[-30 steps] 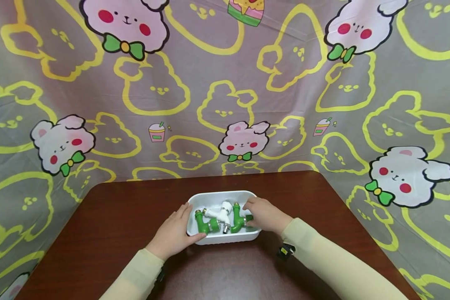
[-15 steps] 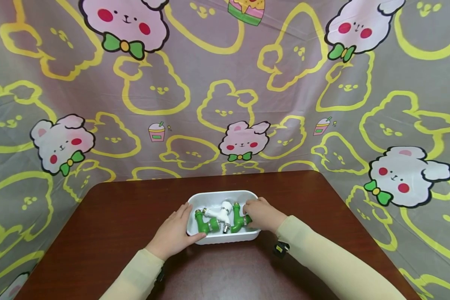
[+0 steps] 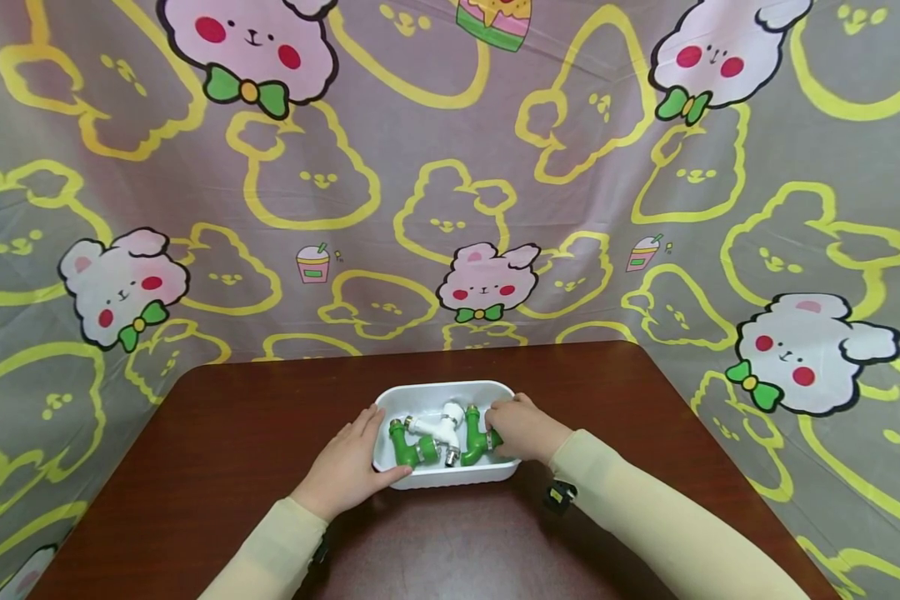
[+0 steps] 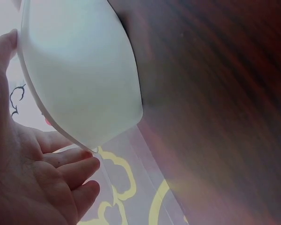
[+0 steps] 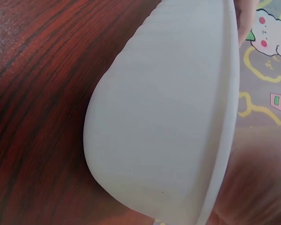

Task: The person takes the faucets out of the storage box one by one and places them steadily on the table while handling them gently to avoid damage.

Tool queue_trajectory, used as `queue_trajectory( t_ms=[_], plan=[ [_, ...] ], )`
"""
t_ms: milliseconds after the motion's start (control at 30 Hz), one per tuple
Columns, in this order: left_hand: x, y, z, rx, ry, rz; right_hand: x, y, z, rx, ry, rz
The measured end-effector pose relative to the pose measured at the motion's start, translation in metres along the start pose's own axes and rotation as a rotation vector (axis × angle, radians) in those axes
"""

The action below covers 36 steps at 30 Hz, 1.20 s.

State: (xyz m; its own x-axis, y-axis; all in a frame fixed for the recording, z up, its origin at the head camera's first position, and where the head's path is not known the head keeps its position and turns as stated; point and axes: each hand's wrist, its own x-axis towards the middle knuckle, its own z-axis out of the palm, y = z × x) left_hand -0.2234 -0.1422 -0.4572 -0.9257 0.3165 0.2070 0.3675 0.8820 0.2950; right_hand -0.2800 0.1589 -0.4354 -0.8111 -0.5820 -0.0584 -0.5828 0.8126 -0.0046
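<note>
A white plastic tray [image 3: 450,479] stands on the table with two green water taps and one white tap in it. My left hand [image 3: 348,467] holds the tray's left end, thumb on the near rim and fingers along the side. In the left wrist view those fingertips touch the rim of the tray [image 4: 84,84]. My right hand [image 3: 528,429] reaches over the right rim and grips the knob end of the right green tap [image 3: 475,437]; its fingertips are mostly hidden. The white tap [image 3: 442,429] lies in the middle, the left green tap [image 3: 408,446] beside my left thumb.
The dark brown wooden table [image 3: 270,433] extends around the tray. Behind it hangs a patterned cloth [image 3: 390,192] with cartoon rabbits. In the right wrist view the tray's outer wall [image 5: 154,117] fills most of the frame, the hand blurred behind its rim.
My right hand has shifted slightly left and its fingers have closed round the right green tap's knob end, covering more of it. The left hand and the tray stay where they were.
</note>
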Motion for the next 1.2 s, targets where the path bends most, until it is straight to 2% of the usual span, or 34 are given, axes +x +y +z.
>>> queue_trajectory(
  t_ms=[267,433,800,1067,1200],
  plan=[
    [0.0,-0.0005,0.0012,0.006,0.003,0.004,-0.0028,0.001,-0.0015,-0.068,0.064,-0.036],
    [-0.0003,-0.0003,0.0005,0.006,0.003,0.008,-0.0045,0.0008,-0.0025,-0.069,0.091,-0.058],
    [0.0001,-0.0017,0.0024,0.014,-0.006,0.012,-0.0085,-0.0003,-0.0055,0.028,0.138,-0.095],
    [-0.0009,-0.002,0.0028,-0.006,-0.01,-0.004,-0.0086,-0.0023,-0.005,0.097,0.202,-0.18],
    [-0.0013,-0.0023,0.0025,-0.012,-0.014,-0.008,-0.0089,-0.0033,-0.0051,0.127,0.199,-0.177]
  ],
)
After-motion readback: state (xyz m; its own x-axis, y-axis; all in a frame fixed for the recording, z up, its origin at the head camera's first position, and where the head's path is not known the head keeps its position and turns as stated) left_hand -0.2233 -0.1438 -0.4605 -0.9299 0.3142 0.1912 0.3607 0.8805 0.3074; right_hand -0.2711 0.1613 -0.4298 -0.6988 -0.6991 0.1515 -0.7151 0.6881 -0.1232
